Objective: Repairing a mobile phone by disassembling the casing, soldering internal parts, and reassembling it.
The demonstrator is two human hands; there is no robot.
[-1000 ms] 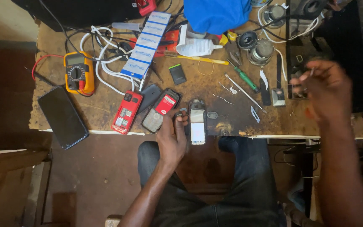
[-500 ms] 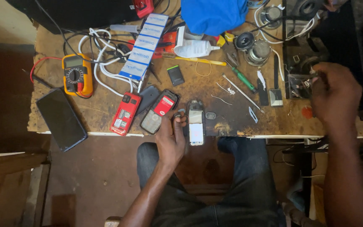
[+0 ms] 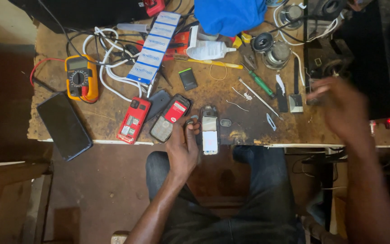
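My left hand (image 3: pixel 183 147) rests at the near edge of the wooden bench (image 3: pixel 109 108). Its fingertips grip the left side of an opened phone (image 3: pixel 209 131) with a bare circuit board, which lies half over the edge. My right hand (image 3: pixel 339 106) hovers over the right end of the bench, blurred by motion, near a small chisel-like tool (image 3: pixel 295 97). Whether it holds anything is not clear. A small grey part (image 3: pixel 225 122) lies just right of the opened phone.
Left of the phone lie a red-and-black phone (image 3: pixel 170 117), a red phone (image 3: pixel 133 119), a black smartphone (image 3: pixel 64 126) and a yellow multimeter (image 3: pixel 81 79). Further back are white boxes (image 3: pixel 154 49), a blue cloth (image 3: pixel 229 16), a green screwdriver (image 3: pixel 260 83) and speakers (image 3: pixel 271 49).
My right hand has swung a little left and toward me from the bench's right end and is now blurred. My left hand and the opened phone have stayed put.
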